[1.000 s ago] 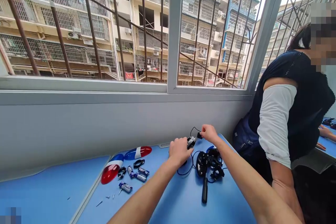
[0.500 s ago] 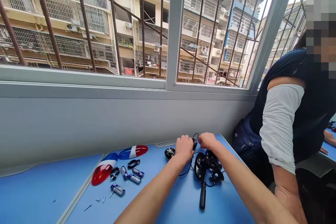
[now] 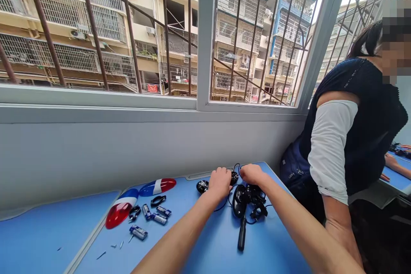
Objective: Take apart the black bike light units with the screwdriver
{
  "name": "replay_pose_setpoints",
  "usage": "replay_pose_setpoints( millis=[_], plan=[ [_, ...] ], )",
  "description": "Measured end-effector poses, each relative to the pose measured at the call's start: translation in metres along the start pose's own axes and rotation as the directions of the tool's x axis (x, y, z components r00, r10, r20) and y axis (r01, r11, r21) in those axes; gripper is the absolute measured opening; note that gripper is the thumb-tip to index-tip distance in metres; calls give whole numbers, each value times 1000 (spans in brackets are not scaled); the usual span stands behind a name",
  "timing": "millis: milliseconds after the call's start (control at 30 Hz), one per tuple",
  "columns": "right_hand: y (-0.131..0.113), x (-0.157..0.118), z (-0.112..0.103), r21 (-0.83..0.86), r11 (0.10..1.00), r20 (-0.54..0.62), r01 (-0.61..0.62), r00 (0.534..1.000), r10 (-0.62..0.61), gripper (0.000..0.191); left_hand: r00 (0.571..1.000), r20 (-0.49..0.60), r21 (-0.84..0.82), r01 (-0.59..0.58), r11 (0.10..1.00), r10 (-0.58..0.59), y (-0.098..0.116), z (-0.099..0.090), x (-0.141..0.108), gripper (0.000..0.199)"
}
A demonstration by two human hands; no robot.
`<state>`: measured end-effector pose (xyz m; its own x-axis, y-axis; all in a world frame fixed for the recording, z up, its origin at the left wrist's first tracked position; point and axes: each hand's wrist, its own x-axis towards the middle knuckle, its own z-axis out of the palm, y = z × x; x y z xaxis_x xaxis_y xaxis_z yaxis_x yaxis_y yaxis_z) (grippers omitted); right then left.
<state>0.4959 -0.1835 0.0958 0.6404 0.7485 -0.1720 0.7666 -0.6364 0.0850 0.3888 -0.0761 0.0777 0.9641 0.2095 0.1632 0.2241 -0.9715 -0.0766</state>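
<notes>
My left hand (image 3: 220, 183) is closed over a glossy black part, whose rounded left end (image 3: 202, 186) and right end (image 3: 234, 177) show on either side of it. Close by, my right hand (image 3: 252, 174) has its fingers pinched together on a thin black cable (image 3: 236, 166); the fingertips are partly hidden. Below the hands lies a glossy black oval housing (image 3: 239, 201). A tangle of black clamp-like parts (image 3: 256, 199) rests against it. From this cluster a black-handled rod (image 3: 242, 235) points towards me.
On the left of the blue table (image 3: 208, 239) lie two red, white and blue shells (image 3: 122, 208) (image 3: 157, 187), several batteries (image 3: 138, 232), black rings (image 3: 158, 200) and small screws (image 3: 121, 245). A person with a white sleeve (image 3: 334, 145) leans in at right. Window and wall stand behind.
The view has turned slightly right, so everything sits a little further left. Both hands keep about the same place over the black parts. The person at right has shifted slightly.
</notes>
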Motion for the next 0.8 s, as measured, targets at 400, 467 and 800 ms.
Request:
replay_pose_setpoints(
  millis=[400,467,800],
  plan=[
    [-2,-26,-12,51,998,-91,-19,996,24,28,988,-117,-82,-108,991,98,-17,6,-9,34],
    [-1,-33,-15,77,997,-126,-13,992,22,28,982,-163,-103,-109,989,91,-22,8,-14,41],
    [-8,-81,19,232,973,-410,-5,906,103,35,894,-440,-211,-194,958,84,-52,52,-118,50]
  ],
)
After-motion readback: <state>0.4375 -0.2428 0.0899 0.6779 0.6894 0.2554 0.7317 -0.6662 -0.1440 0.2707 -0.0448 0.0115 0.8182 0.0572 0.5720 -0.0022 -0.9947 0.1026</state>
